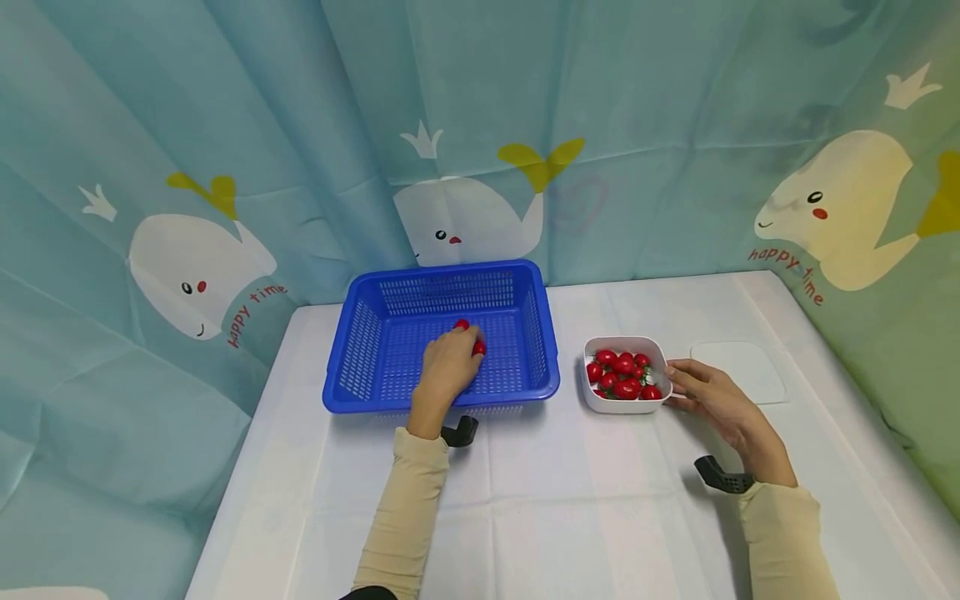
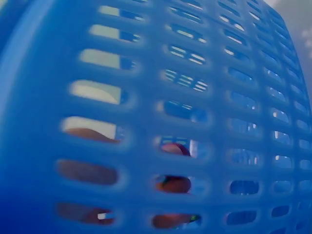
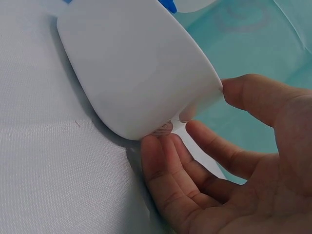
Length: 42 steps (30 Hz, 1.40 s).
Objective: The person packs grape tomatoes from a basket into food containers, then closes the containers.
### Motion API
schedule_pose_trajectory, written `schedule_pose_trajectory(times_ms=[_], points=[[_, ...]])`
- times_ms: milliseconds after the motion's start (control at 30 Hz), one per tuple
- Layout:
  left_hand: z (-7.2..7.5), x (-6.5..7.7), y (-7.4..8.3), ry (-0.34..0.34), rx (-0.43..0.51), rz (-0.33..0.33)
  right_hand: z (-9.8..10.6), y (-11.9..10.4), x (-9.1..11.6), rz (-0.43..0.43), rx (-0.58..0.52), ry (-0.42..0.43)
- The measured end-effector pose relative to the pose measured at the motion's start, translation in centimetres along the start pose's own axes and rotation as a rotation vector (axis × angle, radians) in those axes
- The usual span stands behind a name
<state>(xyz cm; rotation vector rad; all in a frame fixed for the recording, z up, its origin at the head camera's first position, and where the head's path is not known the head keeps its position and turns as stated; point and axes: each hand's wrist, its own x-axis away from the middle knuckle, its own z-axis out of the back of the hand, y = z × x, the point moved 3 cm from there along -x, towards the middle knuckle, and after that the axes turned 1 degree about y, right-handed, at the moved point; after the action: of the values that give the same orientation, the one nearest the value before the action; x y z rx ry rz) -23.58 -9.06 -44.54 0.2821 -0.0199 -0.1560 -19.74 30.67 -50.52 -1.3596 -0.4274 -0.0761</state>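
Note:
Inside the blue plastic basket, my left hand bends its fingers down over small red cherry tomatoes. One tomato shows at the fingertips and another just beyond the hand; how many it grips is hidden. The left wrist view looks through the slotted basket wall, with bits of fingers and red behind it. A white container with several cherry tomatoes stands right of the basket. My right hand holds its right side, thumb at the rim and fingers low on the wall.
A flat, pale lid-like piece lies on the table behind the right hand. White cloth covers the table. A light-blue curtain with whale prints hangs directly behind the basket and along the sides.

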Motion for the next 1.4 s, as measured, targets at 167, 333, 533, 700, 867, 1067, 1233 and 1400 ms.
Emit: schedule_pose_trajectory(times_ms=[167,333,533,700,867,1067,1233,1400], points=[[0.6,0.2,0.1,0.029,0.155,-0.054,0.0,-0.1,0.1,0.0,-0.01,0.004],[1.0,0.6,-0.1,0.012,0.403,-0.077,-0.1,-0.1,0.0,-0.007,-0.004,0.006],[1.3,0.9,-0.2,0.005,0.662,-0.139,-0.1,-0.2,0.0,-0.009,-0.003,0.005],[1.3,1.2,0.1,-0.034,0.916,-0.19,0.0,-0.2,0.1,-0.009,-0.003,0.001],[1.4,1.6,0.4,-0.071,1.126,-0.228,0.0,-0.1,0.0,-0.013,0.006,0.003],[1.4,1.8,1.3,-0.073,1.254,-0.295,0.2,-0.1,0.0,-0.013,0.01,0.009],[1.3,2.1,2.7,-0.061,1.316,-0.335,0.2,-0.1,-0.1,-0.013,0.016,0.015],[0.7,2.8,4.5,-0.092,1.343,-0.364,-0.1,0.0,0.0,-0.018,0.014,0.012]])
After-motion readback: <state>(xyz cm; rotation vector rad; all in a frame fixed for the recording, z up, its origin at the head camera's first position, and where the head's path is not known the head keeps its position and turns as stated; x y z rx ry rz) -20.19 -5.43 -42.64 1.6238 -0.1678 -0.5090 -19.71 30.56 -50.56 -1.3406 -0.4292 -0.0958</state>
